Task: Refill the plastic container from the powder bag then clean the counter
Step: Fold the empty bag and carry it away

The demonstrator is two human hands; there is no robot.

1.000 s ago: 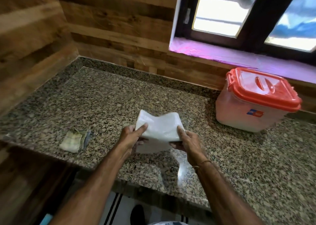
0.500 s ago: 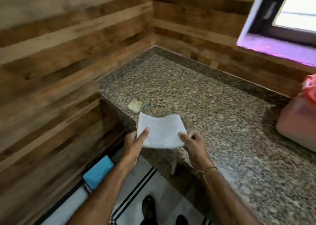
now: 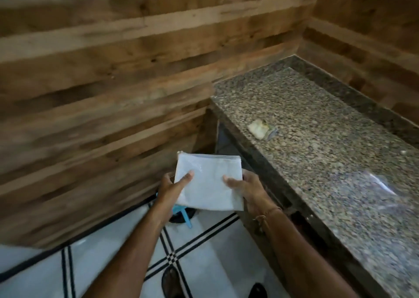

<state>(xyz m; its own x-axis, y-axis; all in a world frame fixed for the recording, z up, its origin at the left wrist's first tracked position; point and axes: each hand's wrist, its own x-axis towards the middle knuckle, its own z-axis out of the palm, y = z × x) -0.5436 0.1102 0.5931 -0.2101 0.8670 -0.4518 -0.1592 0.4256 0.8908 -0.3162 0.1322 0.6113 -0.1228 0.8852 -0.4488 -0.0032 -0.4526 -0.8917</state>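
A flat, folded white powder bag (image 3: pixel 207 182) is held between both hands, off the counter and above the floor. My left hand (image 3: pixel 173 187) grips its left edge with the thumb on top. My right hand (image 3: pixel 247 190) grips the right edge the same way. The granite counter (image 3: pixel 328 143) runs along the right side. A small folded cloth (image 3: pixel 261 129) lies on it near the left end. The plastic container is out of view.
Wooden plank walls rise on the left and behind the counter. A blue object (image 3: pixel 181 211) sits on the white tiled floor (image 3: pixel 108 266) just under the bag. My feet show at the bottom edge.
I have turned left and carried the bag off the counter edge to over the floor. The red-lidded container has left the view. Both hands kept their hold.
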